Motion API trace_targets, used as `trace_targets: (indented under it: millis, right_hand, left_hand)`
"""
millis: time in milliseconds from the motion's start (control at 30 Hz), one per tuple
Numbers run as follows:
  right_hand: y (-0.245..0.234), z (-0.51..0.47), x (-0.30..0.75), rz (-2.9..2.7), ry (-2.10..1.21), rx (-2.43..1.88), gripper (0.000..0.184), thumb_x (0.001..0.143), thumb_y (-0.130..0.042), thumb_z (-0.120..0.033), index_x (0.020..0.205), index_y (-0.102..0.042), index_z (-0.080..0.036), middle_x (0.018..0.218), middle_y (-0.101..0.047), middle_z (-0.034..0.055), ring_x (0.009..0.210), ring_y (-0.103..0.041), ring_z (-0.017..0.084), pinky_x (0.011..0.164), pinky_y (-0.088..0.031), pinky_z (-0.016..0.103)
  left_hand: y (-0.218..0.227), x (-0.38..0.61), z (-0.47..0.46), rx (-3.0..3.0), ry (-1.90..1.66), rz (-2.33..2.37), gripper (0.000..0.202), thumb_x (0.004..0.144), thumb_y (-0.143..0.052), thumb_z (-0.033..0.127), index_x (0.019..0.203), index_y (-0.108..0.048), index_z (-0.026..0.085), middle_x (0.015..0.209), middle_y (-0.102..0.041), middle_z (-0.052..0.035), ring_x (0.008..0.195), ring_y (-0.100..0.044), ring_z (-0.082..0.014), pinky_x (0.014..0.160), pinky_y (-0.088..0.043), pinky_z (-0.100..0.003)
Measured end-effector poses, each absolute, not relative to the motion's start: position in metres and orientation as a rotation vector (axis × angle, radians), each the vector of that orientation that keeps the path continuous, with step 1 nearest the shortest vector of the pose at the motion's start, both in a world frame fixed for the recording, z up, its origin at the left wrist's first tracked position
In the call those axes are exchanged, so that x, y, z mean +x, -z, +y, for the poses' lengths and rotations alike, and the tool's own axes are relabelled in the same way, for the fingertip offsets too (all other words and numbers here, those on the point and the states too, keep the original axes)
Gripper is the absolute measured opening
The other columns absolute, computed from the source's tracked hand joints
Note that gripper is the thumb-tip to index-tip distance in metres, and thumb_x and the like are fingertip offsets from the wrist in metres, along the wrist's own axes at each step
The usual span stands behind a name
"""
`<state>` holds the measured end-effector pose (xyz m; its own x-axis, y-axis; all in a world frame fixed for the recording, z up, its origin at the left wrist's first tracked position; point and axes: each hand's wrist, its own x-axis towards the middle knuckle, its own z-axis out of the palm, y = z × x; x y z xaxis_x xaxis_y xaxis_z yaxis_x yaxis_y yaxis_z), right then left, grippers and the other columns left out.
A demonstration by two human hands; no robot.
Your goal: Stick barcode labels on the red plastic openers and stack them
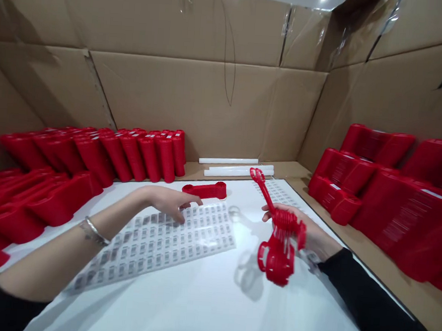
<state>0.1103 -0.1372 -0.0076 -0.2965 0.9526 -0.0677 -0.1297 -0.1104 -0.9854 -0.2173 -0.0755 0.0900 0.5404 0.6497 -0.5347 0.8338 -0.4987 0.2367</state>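
Note:
My right hand [312, 235] grips a bunch of red plastic pieces with ring-shaped ends [280, 263], held above the right part of the white tabletop [204, 300]. The bunch is fanned and blurred, and one piece sticks up to the left. Over the sheet of small printed labels [143, 246], my left hand [167, 201] is stretched out with its fingers apart and nothing in them. Whether its fingertips touch the sheet I cannot tell. Just beyond that hand lies a neat stack of similar red pieces [206, 190].
Rows of stacked red pieces [131, 154] line the left and back left. Red bundles [403, 213] stand along the right side. White tubes [239, 172] lie at the back, near another label sheet [279, 192]. Cardboard walls [196, 88] enclose the table.

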Motion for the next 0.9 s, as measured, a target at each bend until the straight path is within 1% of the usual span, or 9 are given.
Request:
trace_targets:
  millis: [100, 200, 267, 333, 400, 500, 667, 800, 900]
  right_hand:
    - [0.015, -0.132, 0.104, -1.249, -1.519, -1.055, 0.034, 0.067, -0.067, -0.028, 0.098, -0.063, -0.013, 0.076, -0.065, 0.0042, 0.05, -0.054, 0.01, 0.043, -0.039, 0.021]
    - [0.02, -0.132, 0.098, -1.26, -1.424, -1.101, 0.033, 0.067, -0.064, -0.024, 0.098, -0.061, -0.013, 0.074, -0.064, 0.0028, 0.052, -0.056, 0.011, 0.044, -0.039, 0.022]
    - [0.023, -0.135, 0.093, -1.282, -1.395, -1.136, 0.031, 0.067, -0.061, -0.02, 0.097, -0.061, -0.014, 0.074, -0.064, 0.0021, 0.052, -0.056, 0.011, 0.044, -0.04, 0.021]
    - [0.024, -0.138, 0.088, -1.31, -1.416, -1.166, 0.034, 0.065, -0.057, -0.017, 0.099, -0.06, -0.015, 0.074, -0.064, 0.0012, 0.05, -0.055, 0.011, 0.042, -0.04, 0.021]
    - [0.025, -0.142, 0.083, -1.348, -1.44, -1.184, 0.039, 0.063, -0.053, -0.015, 0.102, -0.059, -0.017, 0.072, -0.064, 0.0002, 0.045, -0.053, 0.01, 0.04, -0.038, 0.021]
    - [0.023, -0.147, 0.079, -1.406, -1.425, -1.176, 0.043, 0.063, -0.049, -0.014, 0.104, -0.058, -0.018, 0.068, -0.062, -0.0007, 0.043, -0.051, 0.01, 0.04, -0.037, 0.021]
    - [0.022, -0.149, 0.077, -1.482, -1.353, -1.177, 0.046, 0.059, -0.042, -0.011, 0.102, -0.058, -0.018, 0.066, -0.062, -0.0012, 0.046, -0.052, 0.011, 0.041, -0.038, 0.02]
    - [0.032, -0.144, 0.077, -1.459, -1.317, -1.215, 0.051, 0.058, -0.041, -0.011, 0.105, -0.057, -0.019, 0.066, -0.062, -0.0016, 0.047, -0.053, 0.012, 0.041, -0.039, 0.021]
    - [0.038, -0.14, 0.075, -1.42, -1.233, -1.294, 0.052, 0.059, -0.041, -0.011, 0.108, -0.057, -0.018, 0.062, -0.059, -0.0022, 0.045, -0.051, 0.013, 0.04, -0.038, 0.022]
  left_hand:
    - [-0.064, -0.22, -0.066, 2.329, 0.469, 1.253, 0.069, 0.066, -0.061, 0.023, 0.131, -0.04, 0.018, 0.118, -0.057, -0.0096, 0.101, -0.056, -0.0234, 0.082, -0.044, -0.027]
    - [-0.043, -0.21, -0.068, 2.488, 0.143, 1.189, 0.054, 0.075, -0.055, 0.03, 0.126, -0.044, 0.017, 0.121, -0.054, -0.011, 0.105, -0.053, -0.0225, 0.087, -0.042, -0.03]
    - [-0.029, -0.196, -0.07, 2.618, -0.124, 1.161, 0.04, 0.083, -0.045, 0.032, 0.12, -0.05, 0.015, 0.113, -0.056, -0.0122, 0.1, -0.053, -0.023, 0.086, -0.042, -0.034]
    - [-0.013, -0.18, -0.069, 2.714, -0.282, 1.175, 0.035, 0.086, -0.041, 0.03, 0.113, -0.055, 0.013, 0.107, -0.055, -0.0138, 0.097, -0.052, -0.0245, 0.085, -0.042, -0.037]
    - [0.002, -0.167, -0.068, 2.735, -0.333, 1.199, 0.03, 0.086, -0.043, 0.028, 0.106, -0.06, 0.013, 0.102, -0.054, -0.0131, 0.093, -0.052, -0.0247, 0.082, -0.042, -0.037]
    - [0.016, -0.158, -0.065, 2.715, -0.361, 1.203, 0.024, 0.083, -0.046, 0.024, 0.097, -0.062, 0.015, 0.099, -0.053, -0.0112, 0.087, -0.054, -0.0226, 0.074, -0.045, -0.033]
    - [0.023, -0.159, -0.07, 2.657, -0.441, 1.228, 0.021, 0.08, -0.046, 0.019, 0.096, -0.06, 0.017, 0.097, -0.052, -0.0069, 0.072, -0.056, -0.0168, 0.065, -0.045, -0.029]
    - [0.02, -0.159, -0.077, 2.557, -0.546, 1.243, 0.015, 0.081, -0.047, 0.022, 0.088, -0.06, 0.017, 0.093, -0.053, -0.0053, 0.073, -0.056, -0.0164, 0.067, -0.046, -0.029]
    - [0.008, -0.156, -0.083, 2.273, -0.716, 1.186, 0.015, 0.081, -0.052, 0.029, 0.079, -0.059, 0.016, 0.089, -0.056, -0.0051, 0.074, -0.057, -0.0162, 0.068, -0.047, -0.029]
